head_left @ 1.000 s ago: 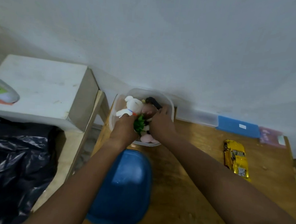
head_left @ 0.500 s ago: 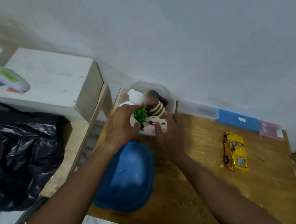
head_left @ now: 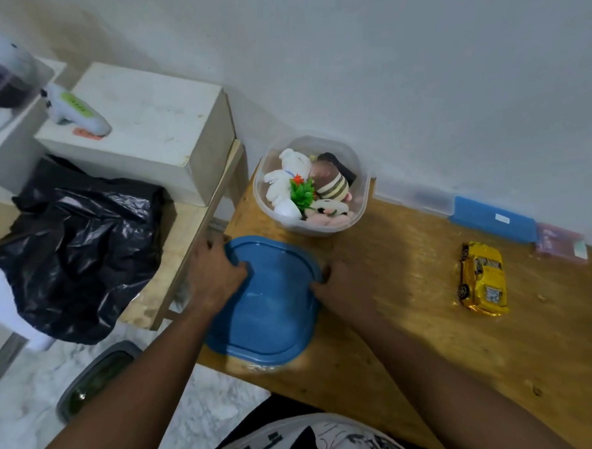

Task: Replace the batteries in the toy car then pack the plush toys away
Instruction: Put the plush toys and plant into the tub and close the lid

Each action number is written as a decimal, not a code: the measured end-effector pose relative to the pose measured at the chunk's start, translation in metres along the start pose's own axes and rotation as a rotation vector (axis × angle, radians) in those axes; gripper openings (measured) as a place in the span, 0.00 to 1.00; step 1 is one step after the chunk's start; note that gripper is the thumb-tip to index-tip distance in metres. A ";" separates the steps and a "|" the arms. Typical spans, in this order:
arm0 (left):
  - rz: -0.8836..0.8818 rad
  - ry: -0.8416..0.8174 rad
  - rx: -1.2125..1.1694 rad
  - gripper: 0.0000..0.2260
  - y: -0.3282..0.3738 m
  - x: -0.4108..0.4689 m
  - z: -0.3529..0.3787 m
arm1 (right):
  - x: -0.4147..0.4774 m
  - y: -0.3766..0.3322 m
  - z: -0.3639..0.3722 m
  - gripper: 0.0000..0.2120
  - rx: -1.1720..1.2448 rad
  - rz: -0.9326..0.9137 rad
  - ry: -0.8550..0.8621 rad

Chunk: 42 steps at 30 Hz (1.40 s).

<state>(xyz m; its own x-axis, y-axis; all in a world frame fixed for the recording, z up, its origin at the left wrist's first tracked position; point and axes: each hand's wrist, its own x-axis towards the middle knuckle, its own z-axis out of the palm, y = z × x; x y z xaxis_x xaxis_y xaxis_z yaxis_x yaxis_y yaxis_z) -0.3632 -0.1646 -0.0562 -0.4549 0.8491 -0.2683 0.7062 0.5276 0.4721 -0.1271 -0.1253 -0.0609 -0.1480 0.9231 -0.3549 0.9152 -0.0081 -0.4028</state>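
Note:
A clear plastic container (head_left: 359, 207) stands at the table's far left corner, filled with plush toys (head_left: 331, 186): a white one, a striped brown one, a pink one and a green plant piece. In front of it lies the blue lid (head_left: 273, 312) flat on the wooden table (head_left: 420, 316). My left hand (head_left: 213, 275) grips the lid's left edge and my right hand (head_left: 343, 285) grips its right edge. The yellow toy car (head_left: 483, 278) sits on the table at the right, apart from both hands.
A blue-lidded clear box (head_left: 493, 219) and a pink packet (head_left: 561, 243) lie along the wall. Left of the table are a white box (head_left: 149, 124) with a white handheld device (head_left: 76, 111), a black plastic bag (head_left: 77, 254) and a grey bin (head_left: 98, 378) on the floor.
Both hands have left the plush toys in the container and pulled back to the blue lid, taking hold of its two sides. The camera has tilted down.

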 end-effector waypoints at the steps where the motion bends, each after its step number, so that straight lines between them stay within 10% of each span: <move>1: -0.039 -0.029 -0.006 0.29 -0.005 -0.003 0.001 | 0.000 -0.001 0.001 0.10 0.039 0.033 -0.009; 15: 0.178 0.418 -0.434 0.18 0.035 0.018 -0.024 | 0.002 -0.008 -0.054 0.09 0.715 -0.061 0.446; 23: 0.332 0.288 -0.516 0.11 0.116 0.074 -0.040 | 0.072 0.002 -0.106 0.05 0.657 -0.017 0.682; 42: 0.312 0.266 -0.388 0.10 0.127 0.142 -0.018 | 0.147 -0.010 -0.092 0.07 0.676 0.194 0.630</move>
<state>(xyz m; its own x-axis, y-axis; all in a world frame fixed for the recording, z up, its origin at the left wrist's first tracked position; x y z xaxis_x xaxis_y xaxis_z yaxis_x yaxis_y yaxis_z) -0.3478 0.0226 -0.0187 -0.4132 0.9012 0.1306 0.6009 0.1622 0.7827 -0.1235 0.0460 -0.0314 0.3953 0.9182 -0.0253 0.4616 -0.2225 -0.8587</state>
